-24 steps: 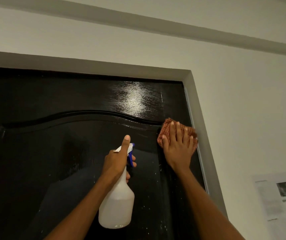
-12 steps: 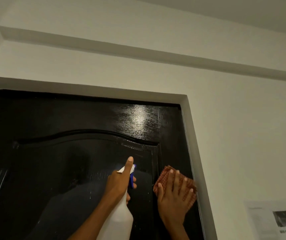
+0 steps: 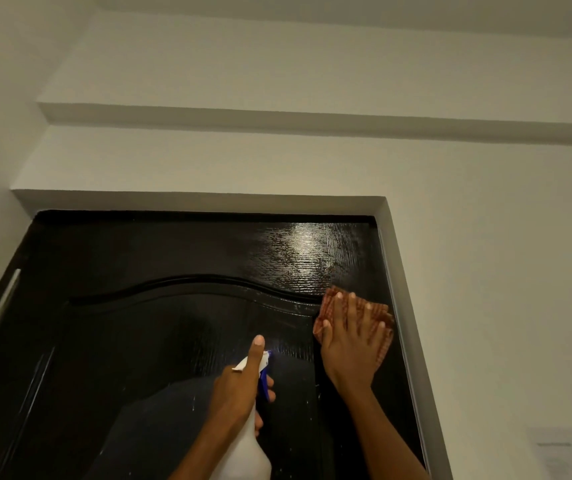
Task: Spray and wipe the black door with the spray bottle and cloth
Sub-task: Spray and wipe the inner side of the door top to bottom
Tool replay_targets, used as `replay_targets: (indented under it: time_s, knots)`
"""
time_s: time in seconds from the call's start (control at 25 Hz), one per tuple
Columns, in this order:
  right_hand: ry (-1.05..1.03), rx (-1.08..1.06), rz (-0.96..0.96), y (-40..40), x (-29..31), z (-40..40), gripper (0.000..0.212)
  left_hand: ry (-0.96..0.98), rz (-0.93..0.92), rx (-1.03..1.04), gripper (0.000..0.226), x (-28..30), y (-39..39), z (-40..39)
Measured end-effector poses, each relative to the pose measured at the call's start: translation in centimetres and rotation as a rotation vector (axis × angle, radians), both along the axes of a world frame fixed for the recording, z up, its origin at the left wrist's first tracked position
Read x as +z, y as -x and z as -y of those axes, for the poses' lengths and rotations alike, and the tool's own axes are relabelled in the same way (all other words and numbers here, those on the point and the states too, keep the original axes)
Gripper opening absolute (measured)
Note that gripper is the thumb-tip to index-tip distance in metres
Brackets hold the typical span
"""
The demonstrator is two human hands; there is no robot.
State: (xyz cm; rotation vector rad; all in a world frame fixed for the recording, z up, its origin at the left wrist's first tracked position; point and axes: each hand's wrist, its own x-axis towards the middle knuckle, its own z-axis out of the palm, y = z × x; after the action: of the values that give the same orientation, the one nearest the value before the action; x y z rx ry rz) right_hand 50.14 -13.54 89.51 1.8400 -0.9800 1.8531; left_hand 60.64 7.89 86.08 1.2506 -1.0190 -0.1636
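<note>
The glossy black door fills the lower left, with a curved raised panel and a wet shine near its top right corner. My right hand lies flat with straight, spread fingers, pressing an orange-brown checked cloth against the door's right stile beside the frame. My left hand grips the neck of a white spray bottle with a blue trigger, the index finger stretched along the nozzle, which points at the door panel.
A grey-white door frame borders the door on the right and top. White wall rises above, with a ledge under the ceiling. A printed paper hangs on the wall at lower right.
The view has tilted upward, showing more wall and ceiling. My right hand slid the cloth down, then back up the door's right edge. The bottle stayed in my left hand.
</note>
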Motion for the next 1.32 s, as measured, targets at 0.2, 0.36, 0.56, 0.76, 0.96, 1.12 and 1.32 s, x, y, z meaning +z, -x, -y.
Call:
replay_targets:
  time_s: [0.2, 0.36, 0.56, 0.76, 0.96, 1.12, 1.32]
  knots:
    - [-0.011, -0.036, -0.004, 0.2, -10.8, -0.2, 0.073, -0.007, 0.007, 0.025, 0.067, -0.4, 0.2, -1.6]
    - [-0.033, -0.133, -0.184, -0.9, -17.0, -0.9, 0.069, -0.051, 0.021, 0.097, 0.072, -0.6, 0.4, -3.0]
    - [-0.099, -0.105, -0.189, -3.2, -17.0, -2.7, 0.073, -0.075, -0.052, 0.08, 0.072, -1.2, -1.2, -4.2]
    - [-0.162, 0.014, -0.008, -6.7, -12.7, -5.3, 0.076, -0.09, -0.074, 0.184, 0.077, -3.1, -4.1, -5.4]
    - [0.03, 0.059, -0.088, -11.8, -7.5, -8.8, 0.07, -0.068, -0.108, 0.395, 0.07, -4.0, -7.5, -7.6]
    - [0.291, 0.051, -0.567, -18.0, -8.5, -11.3, 0.066, -0.041, -0.09, 0.448, 0.069, -5.8, -10.9, -9.6]
    - [0.452, -0.023, -0.642, -14.5, -9.3, -9.0, 0.062, -0.009, -0.144, 0.501, 0.073, -7.9, -13.3, -10.3]
